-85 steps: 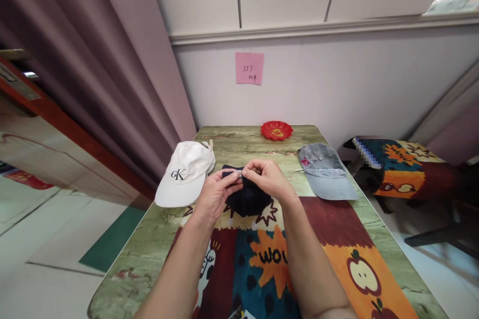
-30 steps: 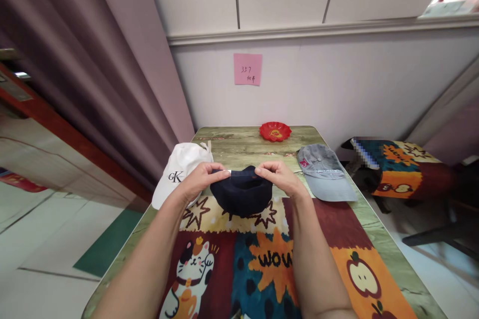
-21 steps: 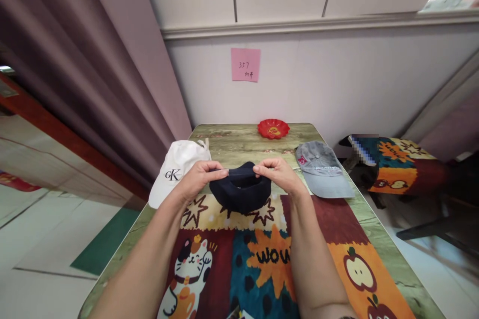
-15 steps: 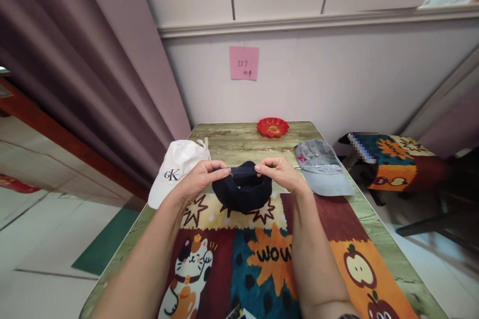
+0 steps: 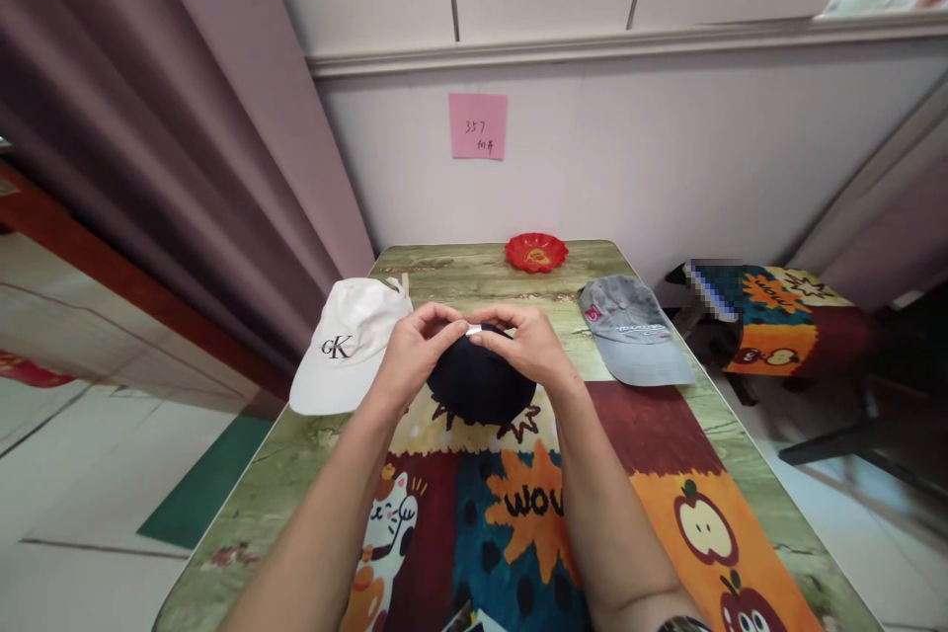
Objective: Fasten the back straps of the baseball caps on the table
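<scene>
A dark navy or black cap [image 5: 483,383] is between my hands over the colourful cloth [image 5: 436,513]. My left hand [image 5: 424,341] and my right hand [image 5: 522,341] pinch its upper edge, their fingertips almost meeting. A small pale spot, perhaps a tag or strap end, shows at the fingertips; its kind is unclear. Left of my hands lies a white cap [image 5: 342,351] with dark letters on its front. On the right rests a grey cap [image 5: 629,331] with a light brim and a red patch.
A red scalloped dish [image 5: 536,253] stands at the back of the wood-patterned table [image 5: 436,262]. Behind it a pink note [image 5: 478,126] is stuck on the wall. Purple curtains [image 5: 244,99] hang at the left. To the right is a bench [image 5: 777,316] with a similar cloth.
My hands have come together at the cap's edge, where they were apart before. The opening that showed between them is now covered, and a small pale spot has come into view.
</scene>
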A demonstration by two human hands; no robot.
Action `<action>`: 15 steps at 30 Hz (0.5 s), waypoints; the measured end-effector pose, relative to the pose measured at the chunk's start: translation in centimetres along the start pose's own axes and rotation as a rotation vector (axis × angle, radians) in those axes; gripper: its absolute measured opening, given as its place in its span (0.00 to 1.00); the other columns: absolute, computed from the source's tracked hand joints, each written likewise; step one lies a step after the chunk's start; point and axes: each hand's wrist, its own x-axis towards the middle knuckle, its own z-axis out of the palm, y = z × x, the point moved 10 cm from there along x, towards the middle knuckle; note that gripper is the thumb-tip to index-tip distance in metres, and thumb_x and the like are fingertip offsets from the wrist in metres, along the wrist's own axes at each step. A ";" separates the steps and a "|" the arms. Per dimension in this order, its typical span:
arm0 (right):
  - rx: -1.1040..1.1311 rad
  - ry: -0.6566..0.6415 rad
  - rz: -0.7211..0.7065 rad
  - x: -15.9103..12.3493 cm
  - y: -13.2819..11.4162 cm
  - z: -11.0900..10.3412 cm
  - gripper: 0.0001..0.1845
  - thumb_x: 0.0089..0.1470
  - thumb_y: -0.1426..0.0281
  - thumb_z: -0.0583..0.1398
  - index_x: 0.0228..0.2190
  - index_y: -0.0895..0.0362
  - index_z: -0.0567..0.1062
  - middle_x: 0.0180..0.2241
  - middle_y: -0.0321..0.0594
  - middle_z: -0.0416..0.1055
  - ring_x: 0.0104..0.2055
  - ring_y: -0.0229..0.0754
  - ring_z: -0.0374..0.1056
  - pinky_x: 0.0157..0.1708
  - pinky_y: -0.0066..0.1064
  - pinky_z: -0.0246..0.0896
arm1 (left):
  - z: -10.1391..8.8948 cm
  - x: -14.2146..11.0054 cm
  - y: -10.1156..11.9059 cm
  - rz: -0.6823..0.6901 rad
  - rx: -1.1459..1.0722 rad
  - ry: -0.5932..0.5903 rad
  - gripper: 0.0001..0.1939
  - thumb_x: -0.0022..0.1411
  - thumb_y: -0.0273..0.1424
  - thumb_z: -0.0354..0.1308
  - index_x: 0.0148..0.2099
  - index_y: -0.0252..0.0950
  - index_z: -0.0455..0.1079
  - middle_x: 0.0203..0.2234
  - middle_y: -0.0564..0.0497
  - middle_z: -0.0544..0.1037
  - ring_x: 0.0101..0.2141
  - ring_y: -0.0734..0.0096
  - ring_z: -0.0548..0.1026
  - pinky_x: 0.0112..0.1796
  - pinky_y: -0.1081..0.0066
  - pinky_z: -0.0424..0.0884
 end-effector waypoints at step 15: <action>-0.019 -0.001 -0.106 -0.7 -2.5 1.6 0.14 0.53 0.72 0.63 0.42 0.54 0.78 0.39 0.38 0.80 0.40 0.40 0.76 0.44 0.31 0.68 | -1.8 -3.3 0.3 -0.079 -0.199 0.279 0.16 0.44 0.34 0.73 0.31 0.35 0.72 0.22 0.57 0.72 0.22 0.80 0.66 0.24 0.78 0.62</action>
